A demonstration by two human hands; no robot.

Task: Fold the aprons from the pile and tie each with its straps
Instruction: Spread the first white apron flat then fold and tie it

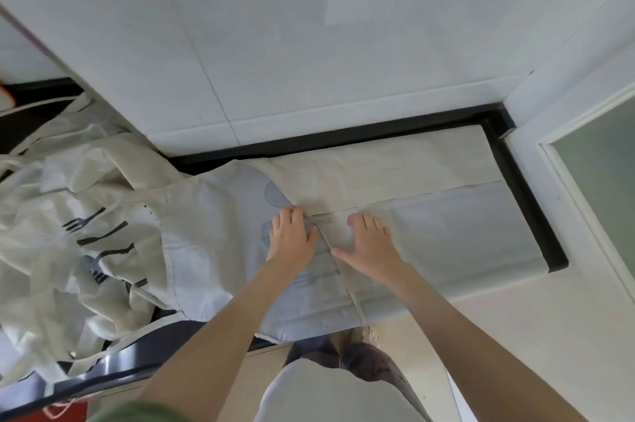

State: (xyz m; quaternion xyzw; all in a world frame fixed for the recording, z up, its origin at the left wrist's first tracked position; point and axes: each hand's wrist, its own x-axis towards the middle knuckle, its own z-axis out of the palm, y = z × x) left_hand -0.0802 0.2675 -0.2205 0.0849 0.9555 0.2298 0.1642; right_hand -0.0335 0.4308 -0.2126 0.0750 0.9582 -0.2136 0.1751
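Working apron (446, 232) lies flat on the dark countertop (539, 215). Its long axis runs left–right, from the right-hand corner toward the pile. The far long edge is already turned in, and that beige flap (395, 167) overlaps the paler panel. Cutlery print shows only faintly through the cloth, so it's probably face down. One strap (347, 287) runs diagonally from between the hands to the near counter edge.

Left hand (291, 236) and right hand (369, 242) are both palm-down with fingers straight, pressing the fabric. Neither pinches or grips anything. They sit side by side at mid-length with the strap line between them.

Key relation: the near long edge lies on the person's side of both hands and isn't folded in yet. Most of the flat length runs off to the right, so the right hand is nearer it. My read: they're flattening the crease before the next fold, and the strap needs to stay free for tying.

Pile of aprons (68, 215) is heaped at left, against the working apron's left end. White tiled wall (275, 43) behind.
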